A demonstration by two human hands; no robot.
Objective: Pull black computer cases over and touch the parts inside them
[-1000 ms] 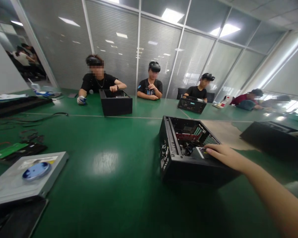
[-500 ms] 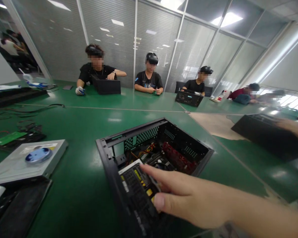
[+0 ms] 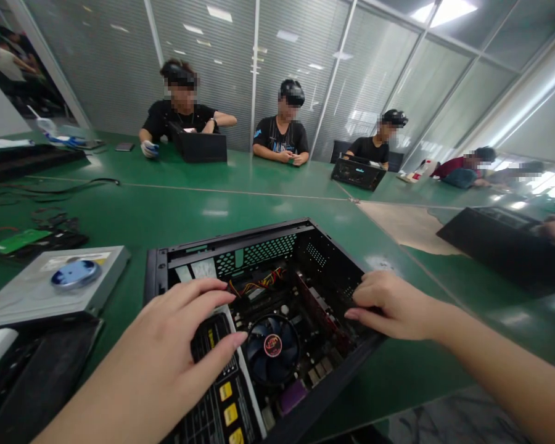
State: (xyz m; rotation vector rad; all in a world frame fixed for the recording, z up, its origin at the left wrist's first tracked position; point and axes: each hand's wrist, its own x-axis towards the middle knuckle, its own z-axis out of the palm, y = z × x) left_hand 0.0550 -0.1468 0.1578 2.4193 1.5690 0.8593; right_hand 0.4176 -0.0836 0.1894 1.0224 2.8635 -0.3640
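Note:
A black computer case lies on the table in front of me with its side off. Inside it are a power supply with a black and yellow label, a round cooling fan and a dark red graphics card. My left hand is over the power supply, fingers and thumb apart at its inner edge; whether it presses on it is hard to make out. At the right wall of the case, my right hand has its fingers curled over the rim and its thumb inside.
To my left lie a silver disc drive with a shiny round object on it, a green circuit board and a black panel. Several people sit across the table with cases. Another dark case stands at the right.
My left hand has come into view over the power supply. My right hand has moved from the power supply to the right wall of the case, and the case has turned slightly.

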